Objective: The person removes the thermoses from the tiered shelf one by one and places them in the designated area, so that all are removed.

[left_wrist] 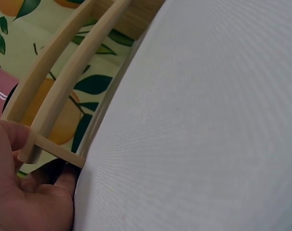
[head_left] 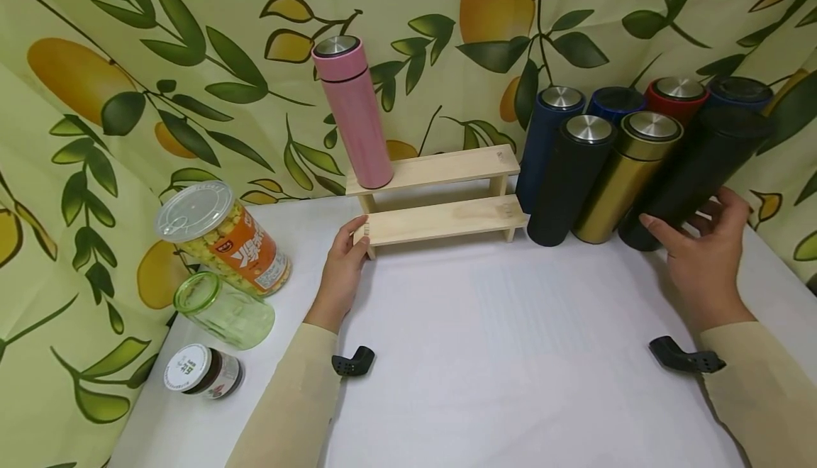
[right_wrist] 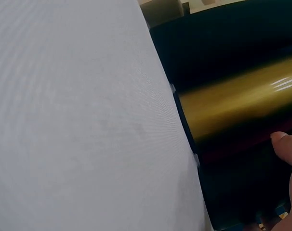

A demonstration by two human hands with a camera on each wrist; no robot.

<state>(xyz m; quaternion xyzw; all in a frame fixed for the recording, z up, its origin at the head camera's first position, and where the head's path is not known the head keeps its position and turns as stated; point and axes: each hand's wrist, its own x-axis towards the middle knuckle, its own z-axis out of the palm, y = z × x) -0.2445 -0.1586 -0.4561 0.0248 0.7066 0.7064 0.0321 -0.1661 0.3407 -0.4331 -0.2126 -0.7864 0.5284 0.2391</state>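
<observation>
At the left end of a two-step wooden rack [head_left: 440,220], my left hand [head_left: 345,262] grips the lower board. The left wrist view shows the thumb [left_wrist: 16,134] over the board's end, with fingers beneath. A pink thermos [head_left: 354,113] stands upright on the upper board's left end. On the right, my right hand [head_left: 708,262] holds a black thermos [head_left: 696,170] low on its body, thumb in front; its other fingers are partly hidden. Beside that thermos stand a gold thermos [head_left: 619,184] and another black thermos [head_left: 568,184].
Behind these are a dark blue thermos [head_left: 549,142], a blue one [head_left: 615,103], a red one [head_left: 679,88] and another dark-lidded one [head_left: 740,91]. A snack tub [head_left: 223,234], a green glass jar [head_left: 230,312] and a small white-lidded jar [head_left: 204,372] stand left on the white table [head_left: 498,354].
</observation>
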